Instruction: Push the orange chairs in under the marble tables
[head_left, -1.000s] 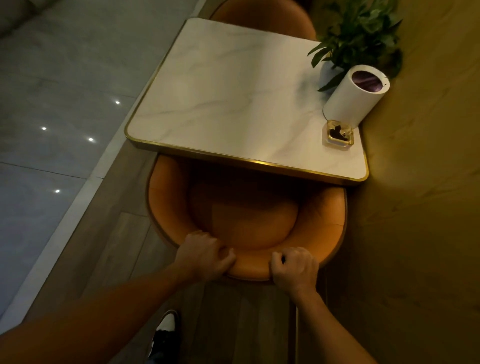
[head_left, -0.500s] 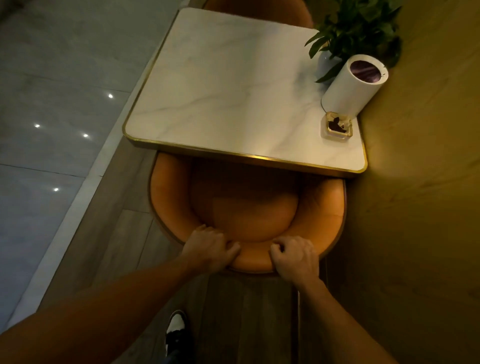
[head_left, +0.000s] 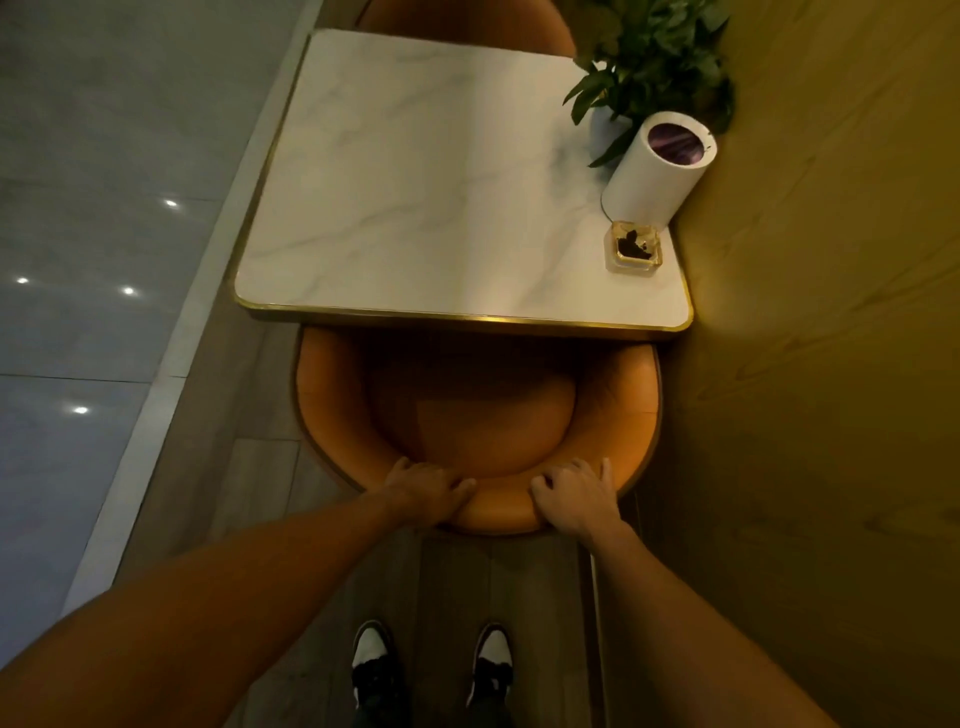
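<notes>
- The left hand (head_left: 428, 491) lies on the back rim of the chair (head_left: 483, 415), palm down, fingers curled over the padded edge and gripping it.
- The right hand (head_left: 574, 496) lies on the same rim just beside the left, with a short stretch of orange padding between them; its fingers are loosely bent and spread across the rim, resting on it more than clasping.
- The chair sits straight ahead of both hands, its rounded back nearest them and its seat front tucked under the near edge of the table (head_left: 415, 208).
- The table, white marble with a gold rim, lies beyond the hands and covers the front of the seat.
- A second chair (head_left: 462, 18) shows at the table's far side, well apart from the hands, partly hidden by the tabletop.
- Ahead and to the right of the right hand, at the table's right edge, a small glass ashtray (head_left: 634, 247) stands just beside a white cylinder (head_left: 657, 169), with a potted plant (head_left: 654, 57) behind that.
- A yellowish wall (head_left: 831, 312) runs along the right, close to the right hand.
- Below the hands, two black-and-white shoes (head_left: 371, 660) stand on the wood floor (head_left: 218, 415).
</notes>
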